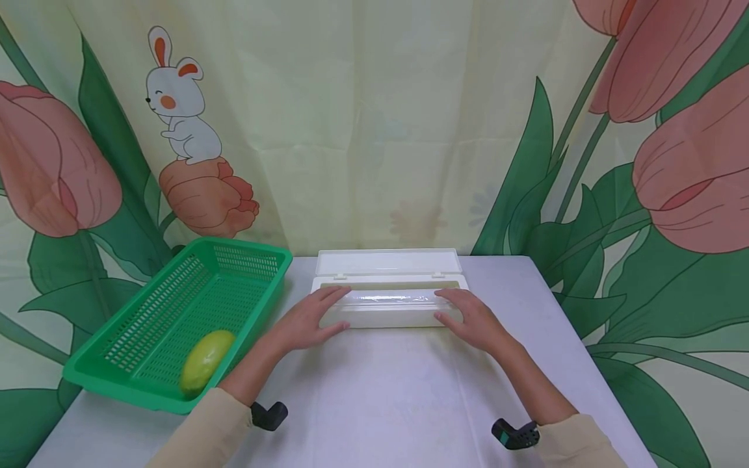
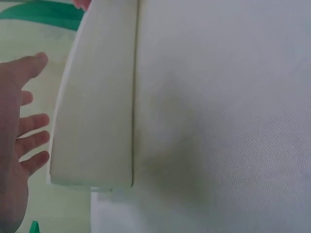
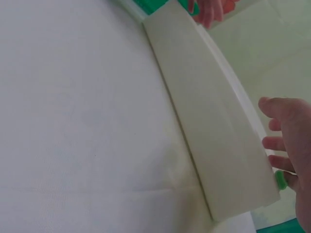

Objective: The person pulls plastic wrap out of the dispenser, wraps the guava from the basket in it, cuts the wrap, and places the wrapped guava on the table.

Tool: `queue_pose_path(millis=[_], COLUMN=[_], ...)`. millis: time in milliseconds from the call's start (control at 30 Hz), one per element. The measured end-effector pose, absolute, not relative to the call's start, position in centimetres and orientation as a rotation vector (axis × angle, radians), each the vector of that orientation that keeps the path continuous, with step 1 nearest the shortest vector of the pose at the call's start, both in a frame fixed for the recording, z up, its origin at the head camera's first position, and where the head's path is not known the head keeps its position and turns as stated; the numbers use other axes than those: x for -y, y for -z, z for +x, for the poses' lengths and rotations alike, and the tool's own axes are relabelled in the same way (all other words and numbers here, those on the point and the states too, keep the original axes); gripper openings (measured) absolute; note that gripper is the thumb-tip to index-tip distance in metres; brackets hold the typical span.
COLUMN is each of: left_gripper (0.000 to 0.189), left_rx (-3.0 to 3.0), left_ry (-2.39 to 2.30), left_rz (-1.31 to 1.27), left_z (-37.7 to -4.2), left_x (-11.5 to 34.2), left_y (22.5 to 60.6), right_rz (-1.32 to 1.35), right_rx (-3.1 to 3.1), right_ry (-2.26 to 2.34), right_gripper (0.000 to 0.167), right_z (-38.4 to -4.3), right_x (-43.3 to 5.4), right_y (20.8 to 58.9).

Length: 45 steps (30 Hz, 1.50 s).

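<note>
A long white cling film box point(image 1: 391, 318) lies at the far side of the table with its lid point(image 1: 389, 262) tipped back. Inside it shows a roll of clear cling film point(image 1: 392, 297). My left hand point(image 1: 310, 322) is at the box's left end, fingers extended over the edge and thumb low by the front. At the right end my right hand point(image 1: 475, 322) mirrors it, its fingertips beside the roll. Neither hand grips anything. In the right wrist view a small green piece point(image 3: 281, 180) shows by the fingers at the box's end.
To the left stands a green plastic basket point(image 1: 175, 403) with a yellow-green oval fruit point(image 1: 207, 361) in its near corner. A white cloth covers the table point(image 1: 398, 403). Behind it hangs a curtain point(image 1: 374, 130) printed with tulips and a rabbit.
</note>
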<state>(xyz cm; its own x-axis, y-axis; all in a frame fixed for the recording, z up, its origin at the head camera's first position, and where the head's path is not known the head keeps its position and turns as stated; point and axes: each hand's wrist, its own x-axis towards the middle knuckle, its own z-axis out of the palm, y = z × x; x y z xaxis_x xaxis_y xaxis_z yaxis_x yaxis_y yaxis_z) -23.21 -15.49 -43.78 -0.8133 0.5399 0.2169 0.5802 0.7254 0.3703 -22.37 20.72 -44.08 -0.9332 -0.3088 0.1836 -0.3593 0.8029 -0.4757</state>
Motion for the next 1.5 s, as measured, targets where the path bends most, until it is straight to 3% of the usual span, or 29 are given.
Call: queue_pose_path(millis=[1500], left_gripper=[0.064], left_rx=[2.886], left_ry=[0.521], left_rz=[-0.811], left_z=[-24.4], left_x=[16.1], left_y=[44.8], right_rz=[0.487], right_rx=[2.915], right_ry=[-0.760], right_gripper=[0.048], right_z=[-23.5], right_x=[-20.4], right_y=[44.7])
